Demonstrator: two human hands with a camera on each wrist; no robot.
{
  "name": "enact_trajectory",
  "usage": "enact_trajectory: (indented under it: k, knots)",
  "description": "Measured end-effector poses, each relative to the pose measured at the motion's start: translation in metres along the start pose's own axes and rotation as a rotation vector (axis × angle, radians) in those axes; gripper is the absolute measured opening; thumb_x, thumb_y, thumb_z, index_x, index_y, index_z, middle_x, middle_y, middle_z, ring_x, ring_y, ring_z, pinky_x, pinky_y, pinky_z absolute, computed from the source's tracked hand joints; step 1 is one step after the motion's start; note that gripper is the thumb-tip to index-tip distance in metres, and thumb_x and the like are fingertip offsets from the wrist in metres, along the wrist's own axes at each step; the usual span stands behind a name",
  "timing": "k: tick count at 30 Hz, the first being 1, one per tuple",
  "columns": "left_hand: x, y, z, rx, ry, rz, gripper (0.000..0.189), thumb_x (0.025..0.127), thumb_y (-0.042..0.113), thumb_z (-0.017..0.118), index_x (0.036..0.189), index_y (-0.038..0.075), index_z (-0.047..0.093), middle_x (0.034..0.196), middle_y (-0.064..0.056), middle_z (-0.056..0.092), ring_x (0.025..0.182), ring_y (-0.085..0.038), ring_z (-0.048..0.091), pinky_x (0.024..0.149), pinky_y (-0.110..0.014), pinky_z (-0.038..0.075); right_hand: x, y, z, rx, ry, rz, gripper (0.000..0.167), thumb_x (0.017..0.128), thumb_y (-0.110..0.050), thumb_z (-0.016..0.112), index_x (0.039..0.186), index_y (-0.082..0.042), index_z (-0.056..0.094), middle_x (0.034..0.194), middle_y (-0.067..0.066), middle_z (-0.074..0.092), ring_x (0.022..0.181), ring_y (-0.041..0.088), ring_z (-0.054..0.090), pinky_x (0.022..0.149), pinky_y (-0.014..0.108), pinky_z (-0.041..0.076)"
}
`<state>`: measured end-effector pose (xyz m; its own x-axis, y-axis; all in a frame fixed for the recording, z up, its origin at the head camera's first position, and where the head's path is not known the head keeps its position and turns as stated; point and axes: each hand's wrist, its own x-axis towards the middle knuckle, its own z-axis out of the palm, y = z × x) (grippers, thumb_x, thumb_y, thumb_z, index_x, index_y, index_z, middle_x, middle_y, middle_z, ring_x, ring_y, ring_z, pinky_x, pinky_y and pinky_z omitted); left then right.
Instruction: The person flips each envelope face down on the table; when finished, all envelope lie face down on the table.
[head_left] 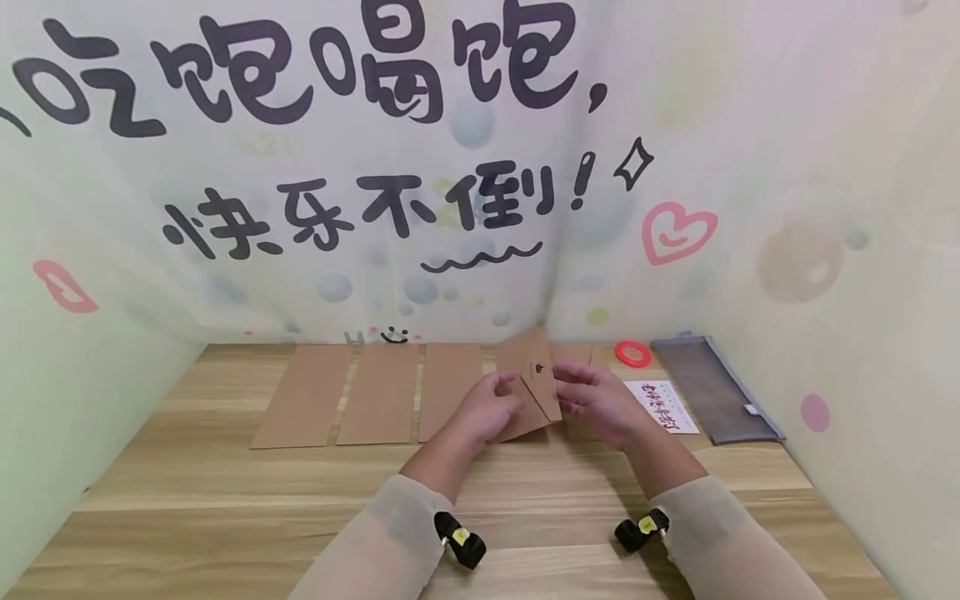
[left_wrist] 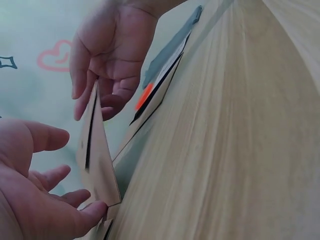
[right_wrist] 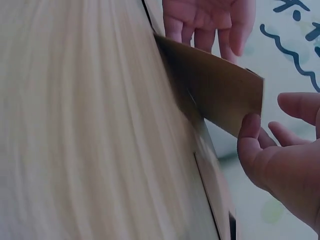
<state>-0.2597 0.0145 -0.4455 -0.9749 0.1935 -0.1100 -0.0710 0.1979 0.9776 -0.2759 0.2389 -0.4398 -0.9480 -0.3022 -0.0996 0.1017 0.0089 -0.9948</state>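
A brown kraft paper envelope (head_left: 542, 375), with a slanted flap and a small dark crown print, stands tilted up from the table between both hands. My right hand (head_left: 603, 406) holds its right edge, fingers bent around it; the right wrist view shows a fingertip on the edge of the envelope (right_wrist: 225, 90). At its left side is my left hand (head_left: 483, 410), fingers loosely spread. In the left wrist view, that left hand (left_wrist: 42, 195) touches the envelope (left_wrist: 103, 172) near its lower edge with a fingertip. Another brown envelope (head_left: 581, 429) lies partly hidden under the right hand.
Flat brown envelopes lie in a row to the left, the nearest one (head_left: 448, 392) beside the left hand. To the right are a red ring (head_left: 633, 353), a white card with red writing (head_left: 663, 408) and a grey mesh pouch (head_left: 720, 392). A printed curtain (head_left: 405, 292) hangs behind.
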Motion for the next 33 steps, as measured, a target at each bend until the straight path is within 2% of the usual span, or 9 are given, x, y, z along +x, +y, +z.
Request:
enact_trajectory:
  k: [7,12,17,23,30,33]
  knots:
    - [0.001,0.000,0.001,-0.071,-0.026,0.018,0.058,0.100,0.019,0.071,0.155,0.011,0.054,0.166,-0.015,0.048,0.152,-0.038,0.047,0.124,-0.055,0.044,-0.005,-0.004,0.009,0.004,-0.055,0.009,0.062,0.108,-0.005,0.055,0.166,-0.002,0.034,0.170,0.020,0.036,0.108,0.002,0.064,0.092,0.018,0.054]
    - [0.000,0.001,0.003,-0.110,-0.034,0.018,0.055,0.102,0.027,0.072,0.154,0.020,0.056,0.164,-0.015,0.050,0.148,-0.036,0.053,0.120,-0.056,0.048,-0.008,-0.008,0.015,0.023,-0.085,-0.004,0.065,0.108,-0.005,0.055,0.167,-0.001,0.030,0.172,0.023,0.032,0.116,0.003,0.064,0.096,0.020,0.056]
    - [-0.001,0.004,0.004,-0.117,-0.027,0.018,0.054,0.102,0.041,0.071,0.153,0.025,0.057,0.165,-0.012,0.050,0.143,-0.034,0.058,0.117,-0.054,0.051,-0.012,-0.013,0.020,0.015,-0.117,-0.008,0.066,0.108,-0.007,0.056,0.168,-0.005,0.029,0.171,0.025,0.032,0.125,0.011,0.062,0.100,0.024,0.057]
    - [-0.002,0.006,0.005,-0.137,-0.013,0.025,0.054,0.103,0.046,0.070,0.152,0.025,0.058,0.166,-0.004,0.049,0.147,-0.031,0.055,0.121,-0.054,0.048,-0.015,-0.014,0.023,0.006,-0.156,0.035,0.066,0.108,-0.014,0.060,0.169,-0.019,0.033,0.172,0.021,0.032,0.143,0.027,0.054,0.102,0.026,0.057]
    - [-0.003,0.008,0.007,-0.208,-0.025,-0.002,0.056,0.102,0.042,0.072,0.152,0.021,0.057,0.164,-0.004,0.051,0.131,-0.027,0.067,0.110,-0.050,0.057,-0.017,-0.016,0.026,0.014,-0.200,0.019,0.070,0.107,-0.014,0.063,0.170,-0.018,0.031,0.172,0.023,0.031,0.131,0.013,0.061,0.102,0.027,0.058]
    - [-0.002,0.009,0.008,-0.243,-0.026,0.005,0.057,0.103,0.039,0.071,0.153,0.018,0.056,0.161,-0.006,0.053,0.129,-0.026,0.068,0.110,-0.048,0.057,-0.016,-0.014,0.026,0.008,-0.210,0.005,0.069,0.107,-0.016,0.063,0.169,-0.014,0.033,0.170,0.023,0.035,0.132,0.016,0.062,0.102,0.029,0.059]
